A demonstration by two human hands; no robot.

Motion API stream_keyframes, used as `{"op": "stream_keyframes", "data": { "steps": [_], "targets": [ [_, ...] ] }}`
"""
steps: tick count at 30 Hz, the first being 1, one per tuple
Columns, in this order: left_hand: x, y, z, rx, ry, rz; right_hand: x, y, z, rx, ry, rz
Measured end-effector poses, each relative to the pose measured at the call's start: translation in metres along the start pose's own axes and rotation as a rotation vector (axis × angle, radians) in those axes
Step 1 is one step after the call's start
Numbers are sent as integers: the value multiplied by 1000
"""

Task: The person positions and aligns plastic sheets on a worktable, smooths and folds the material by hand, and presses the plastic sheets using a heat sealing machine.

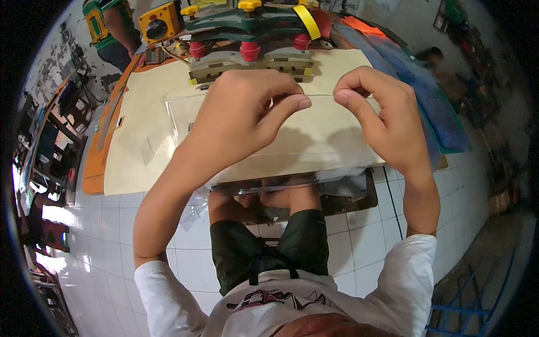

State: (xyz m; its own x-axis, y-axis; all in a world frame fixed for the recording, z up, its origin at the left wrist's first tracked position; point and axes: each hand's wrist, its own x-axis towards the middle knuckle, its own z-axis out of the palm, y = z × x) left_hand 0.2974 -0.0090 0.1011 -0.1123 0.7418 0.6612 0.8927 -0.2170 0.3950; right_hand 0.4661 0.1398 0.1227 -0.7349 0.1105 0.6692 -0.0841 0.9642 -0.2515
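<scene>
A clear plastic sheet point(314, 145) lies over the front part of the cream-coloured table covering and hangs past its front edge. My left hand point(252, 104) pinches the sheet's far edge between thumb and fingers. A short way to the right, my right hand point(384, 112) grips the same edge in a like pinch. Between the two hands the edge runs nearly straight. Just beyond my hands stands a bench machine point(250, 31) with dark green bars, red cylindrical spacers and yellow knobs.
A yellow control box point(159, 23) with a black dial sits left of the machine. Blue plastic sheeting point(412, 84) covers the right side, with an orange piece point(364, 26) behind it. A person point(112, 31) stands at the back left. Below is a white tiled floor point(193, 267).
</scene>
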Motion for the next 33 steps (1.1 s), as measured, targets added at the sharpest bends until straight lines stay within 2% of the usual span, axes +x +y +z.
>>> {"op": "stream_keyframes", "data": {
  "steps": [2,4,6,7,11,13,21,24,29,33],
  "targets": [
    [-4,-2,-12,4,-6,-31,1,1,-2,48,28,-5],
    [-8,-8,-22,10,-4,-17,0,-1,-11,90,-12,98],
    [-10,-6,-34,12,-31,-132,-1,2,-17,93,-18,117],
    [-13,-9,-37,9,-19,-126,-2,4,-20,95,-22,139],
    [-19,-8,-51,-15,-29,-188,-6,11,-30,124,-4,99],
    [-22,-10,-57,-30,-35,-203,-7,8,-39,186,-38,213],
    [-31,-8,-71,-138,-13,-259,-13,24,-56,207,-8,224],
    [-32,-6,-75,-130,-20,-295,-16,28,-61,245,-26,295],
    [-34,-8,-82,-174,-37,-441,-18,38,-68,286,-30,304],
    [-35,-11,-81,-187,-5,-394,-17,43,-69,286,-34,294]
  ]
}}
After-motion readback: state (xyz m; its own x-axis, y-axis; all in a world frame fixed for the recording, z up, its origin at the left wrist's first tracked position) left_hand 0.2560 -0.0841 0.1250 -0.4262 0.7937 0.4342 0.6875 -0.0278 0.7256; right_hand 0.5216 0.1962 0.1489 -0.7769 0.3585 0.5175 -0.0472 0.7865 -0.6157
